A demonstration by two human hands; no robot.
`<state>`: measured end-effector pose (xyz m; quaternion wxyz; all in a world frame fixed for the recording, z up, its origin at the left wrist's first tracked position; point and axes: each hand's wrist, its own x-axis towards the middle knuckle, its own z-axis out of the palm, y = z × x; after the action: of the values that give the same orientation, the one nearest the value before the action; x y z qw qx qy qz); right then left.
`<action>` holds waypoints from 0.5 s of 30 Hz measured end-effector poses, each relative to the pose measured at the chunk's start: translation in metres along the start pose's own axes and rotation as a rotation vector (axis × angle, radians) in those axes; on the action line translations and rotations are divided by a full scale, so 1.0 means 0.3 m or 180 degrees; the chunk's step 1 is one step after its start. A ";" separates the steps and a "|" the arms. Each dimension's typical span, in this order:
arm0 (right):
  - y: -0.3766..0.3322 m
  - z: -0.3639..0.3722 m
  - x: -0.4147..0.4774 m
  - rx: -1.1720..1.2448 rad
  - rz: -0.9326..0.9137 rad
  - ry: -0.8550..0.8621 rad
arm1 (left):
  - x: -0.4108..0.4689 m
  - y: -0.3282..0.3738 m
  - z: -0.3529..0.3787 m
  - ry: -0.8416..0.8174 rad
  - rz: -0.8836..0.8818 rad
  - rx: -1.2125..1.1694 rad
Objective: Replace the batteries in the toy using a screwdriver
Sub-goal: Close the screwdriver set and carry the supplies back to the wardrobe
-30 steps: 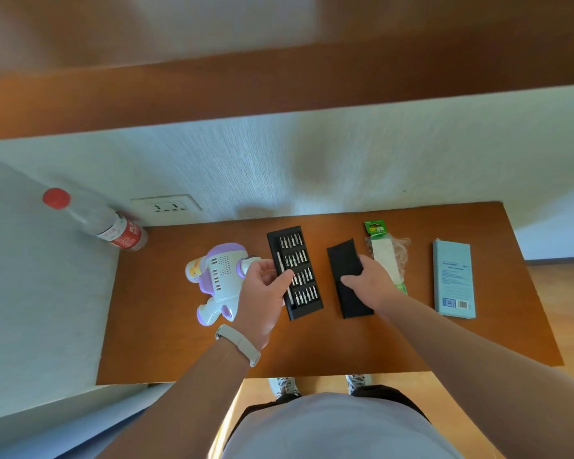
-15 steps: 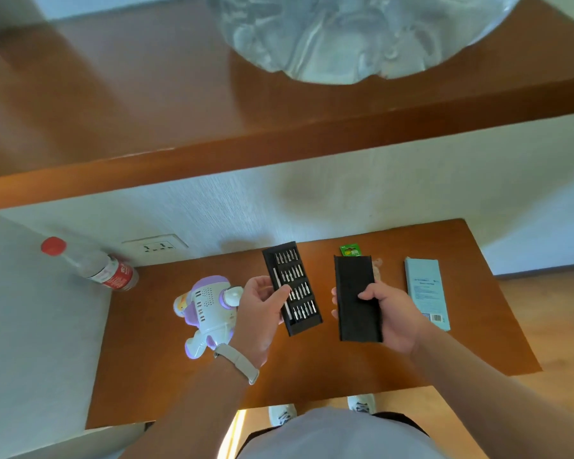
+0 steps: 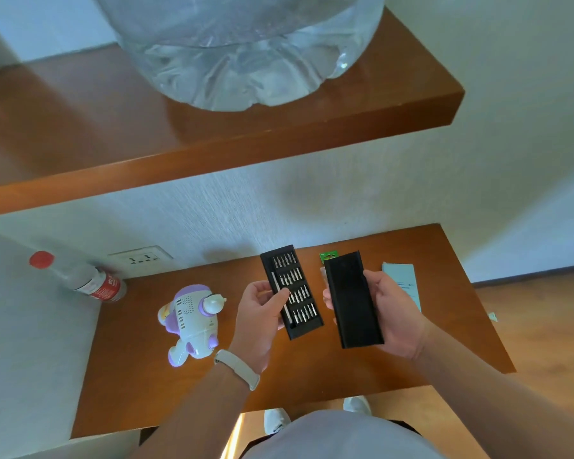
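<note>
Left hand [image 3: 262, 323]: fingers curled round the bit tray [image 3: 300, 293], thumb across its screwdriver [image 3: 280, 298].
Right hand [image 3: 395, 313]: grips the black cover [image 3: 353, 299], just beside the tray, apart.
Toy [image 3: 193, 323]: lying on the desk [image 3: 312, 376], left of the left hand.
Near edge: bare wood shows between hands and edge.

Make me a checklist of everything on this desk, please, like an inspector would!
Surface: brown wooden table, against the wall.
Job's things: purple-and-white toy lying on the table; bit tray with silver bits; black cover; green battery pack behind the cover.
Clutter: red-capped bottle in the left corner; pale blue box at the right.
Hands: left hand grips the bit tray; right hand holds the black cover.
Cables: nothing seen.
Surroundings: wall socket; wooden shelf above, bearing a big clear water jug.
</note>
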<state>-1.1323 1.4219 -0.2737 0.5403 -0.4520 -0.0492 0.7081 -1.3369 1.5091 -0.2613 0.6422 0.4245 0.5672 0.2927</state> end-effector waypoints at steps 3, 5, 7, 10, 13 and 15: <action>-0.010 -0.006 -0.030 -0.0224 -0.0003 -0.0018 | -0.012 0.009 0.021 -0.0001 0.0017 -0.0097; -0.017 -0.004 -0.050 -0.0534 -0.0096 -0.0008 | -0.020 0.018 0.032 0.0001 0.0033 -0.0182; -0.022 0.005 -0.069 -0.1015 -0.0233 -0.0027 | -0.028 0.026 0.042 0.0010 0.0055 -0.0247; -0.030 0.014 -0.080 -0.1994 -0.0563 -0.0034 | -0.039 0.037 0.055 0.0022 0.0061 -0.0384; -0.032 0.012 -0.083 -0.2935 -0.1017 -0.0030 | -0.052 0.044 0.069 0.0108 0.0123 -0.0489; -0.031 0.010 -0.092 -0.3379 -0.1283 0.0016 | -0.062 0.051 0.079 0.0213 0.0285 -0.0563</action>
<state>-1.1276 1.4047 -0.2507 0.3636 -0.6450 -0.4824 0.4681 -1.3155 1.4952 -0.2392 0.6441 0.3811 0.5408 0.3840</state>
